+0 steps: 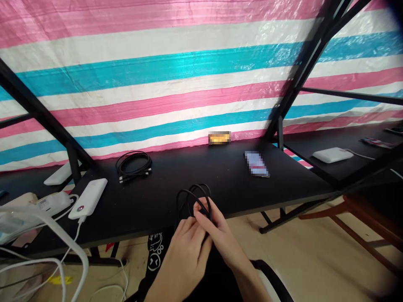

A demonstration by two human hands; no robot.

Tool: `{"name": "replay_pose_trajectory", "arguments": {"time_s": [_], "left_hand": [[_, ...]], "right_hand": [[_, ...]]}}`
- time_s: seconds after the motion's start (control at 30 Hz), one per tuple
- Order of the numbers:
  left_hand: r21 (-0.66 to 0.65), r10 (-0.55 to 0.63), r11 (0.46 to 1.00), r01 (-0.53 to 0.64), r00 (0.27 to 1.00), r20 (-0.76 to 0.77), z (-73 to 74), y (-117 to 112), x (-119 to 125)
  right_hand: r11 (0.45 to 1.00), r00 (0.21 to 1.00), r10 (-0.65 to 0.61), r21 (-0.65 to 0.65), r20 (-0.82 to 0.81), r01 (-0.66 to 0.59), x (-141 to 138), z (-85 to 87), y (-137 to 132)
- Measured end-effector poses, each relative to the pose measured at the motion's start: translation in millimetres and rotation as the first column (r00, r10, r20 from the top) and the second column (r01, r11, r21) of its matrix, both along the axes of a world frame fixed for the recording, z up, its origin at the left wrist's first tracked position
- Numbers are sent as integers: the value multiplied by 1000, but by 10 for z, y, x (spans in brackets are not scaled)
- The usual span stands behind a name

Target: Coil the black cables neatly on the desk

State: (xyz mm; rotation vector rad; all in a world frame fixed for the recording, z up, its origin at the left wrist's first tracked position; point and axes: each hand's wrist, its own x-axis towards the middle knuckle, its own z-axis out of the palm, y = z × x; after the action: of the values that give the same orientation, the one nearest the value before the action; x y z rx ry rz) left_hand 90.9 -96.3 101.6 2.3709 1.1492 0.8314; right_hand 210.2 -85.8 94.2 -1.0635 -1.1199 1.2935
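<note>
Both my hands meet at the near edge of a black table (220, 180), holding a coiled black cable (192, 197). My left hand (184, 251) cups the coil from below with its fingers curled round the strands. My right hand (217, 233) pinches the strands from the right, its thumb and fingers closed on them. The cable's loops stick up above my fingers over the table top.
A second coiled black cable (134, 165) lies at the back left. A white power bank (88, 198) with a white lead sits at the left edge. A phone (256, 163) lies at the back right. Black frame bars (302, 71) slant overhead. A wooden chair (352, 218) stands at right.
</note>
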Motion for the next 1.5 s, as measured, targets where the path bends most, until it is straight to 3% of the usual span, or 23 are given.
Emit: {"name": "replay_pose_trajectory", "arguments": {"time_s": [0.17, 0.23, 0.3, 0.37, 0.47, 0.53, 0.6, 0.67, 0.77, 0.87, 0.93, 1.0, 1.1, 1.23, 1.37, 1.5], "left_hand": [[96, -60, 994, 57, 998, 19, 44, -96, -61], [195, 37, 979, -59, 993, 116, 38, -63, -187], [295, 229, 908, -297, 942, 244, 10, 24, -341], [270, 395, 834, -482, 862, 318, -34, 145, -488], [158, 458, 831, -533, 817, 350, -100, 299, -642], [3, 438, 877, -480, 802, 406, -115, 339, -694], [-193, 388, 921, -337, 781, 490, -99, 331, -719], [-358, 363, 917, -177, 742, 564, -67, 303, -731], [-524, 438, 848, -84, 669, 600, -37, 268, -755], [-585, 479, 811, -13, 589, 651, -46, 239, -799], [-580, 456, 812, 66, 548, 701, -58, 215, -834], [-575, 453, 814, 85, 528, 719, -62, 196, -866], [-528, 479, 845, -84, 557, 679, -41, 191, -890], [-294, 473, 881, -370, 677, 564, 19, 198, -857], [-167, 422, 904, -394, 757, 499, 71, 156, -770], [-180, 390, 921, -346, 806, 445, 64, 134, -722]], "right_hand": [[992, 991, -58, 122, 119, 43, 78, -28, 12], [979, 983, -63, 200, 175, 28, 134, -11, 2], [964, 961, -38, 265, 273, -37, 191, 40, -16], [940, 922, 33, 301, 385, -159, 228, 116, -42], [878, 873, 157, 339, 463, -338, 221, 219, -98], [825, 857, 227, 376, 463, -422, 188, 255, -143], [785, 859, 260, 421, 442, -454, 152, 266, -178], [781, 889, 220, 473, 402, -407, 118, 257, -181], [831, 958, 12, 529, 288, -170, 51, 212, -112], [893, 963, -223, 427, 153, 139, -20, 135, -4], [919, 958, -264, 330, 114, 214, -41, 78, 52], [946, 968, -213, 277, 136, 169, -32, 28, 82], [970, 972, -94, 238, 215, 42, -1, -1, 79], [979, 950, -8, 194, 313, -56, -45, 106, 23], [972, 914, -107, 236, 391, 13, -162, 296, -36], [961, 892, -187, 266, 412, 78, -178, 345, -49]]}}
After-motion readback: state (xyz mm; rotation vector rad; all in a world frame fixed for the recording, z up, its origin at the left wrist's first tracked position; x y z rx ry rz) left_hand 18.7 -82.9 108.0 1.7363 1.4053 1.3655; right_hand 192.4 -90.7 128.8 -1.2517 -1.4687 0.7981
